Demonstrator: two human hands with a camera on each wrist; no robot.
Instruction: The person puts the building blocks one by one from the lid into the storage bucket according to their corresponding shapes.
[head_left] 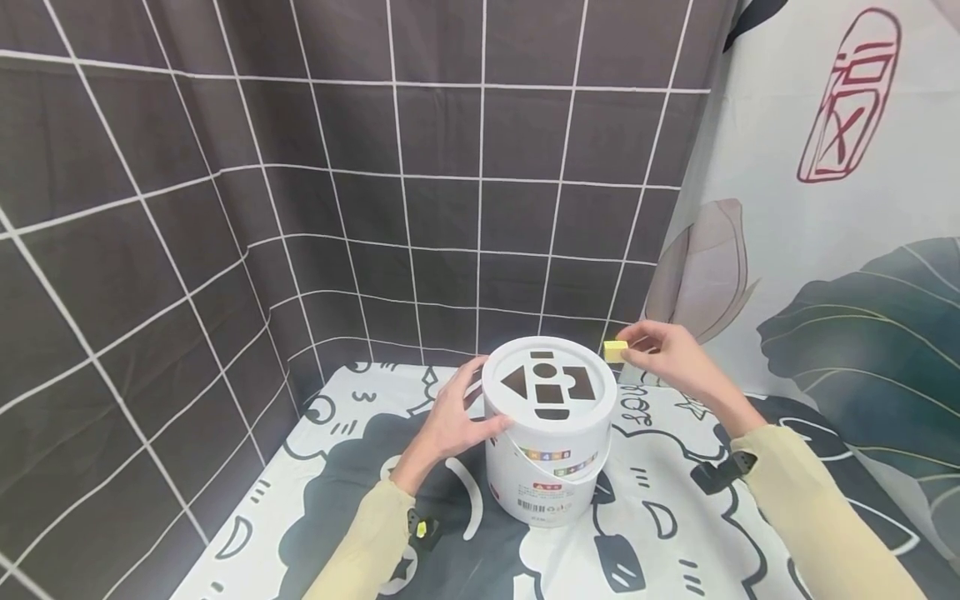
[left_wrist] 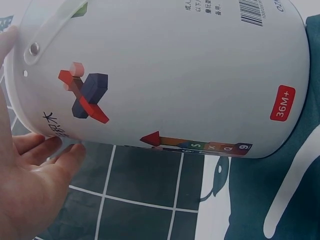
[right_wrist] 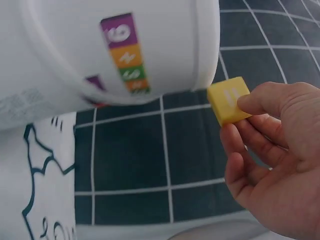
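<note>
A white tub [head_left: 550, 450] stands on the patterned table cover; its lid [head_left: 549, 387] has dark shape cut-outs. My left hand [head_left: 457, 417] rests flat against the tub's left side, thumb along the front, fingers straight [left_wrist: 47, 150]. In the left wrist view the tub wall [left_wrist: 165, 75] fills the frame. My right hand [head_left: 660, 354] pinches a small yellow cube [head_left: 616, 351] between thumb and fingers, just off the lid's right rim. The right wrist view shows the cube [right_wrist: 228, 100] held close beside the tub [right_wrist: 100, 45].
The table cover [head_left: 660, 533] is white with dark cartoon shapes. A dark grid-patterned curtain [head_left: 375, 208] hangs behind and to the left. A leaf-printed cloth [head_left: 840, 275] hangs at the right. Both forearms wear pale yellow sleeves [head_left: 817, 517] and wrist straps.
</note>
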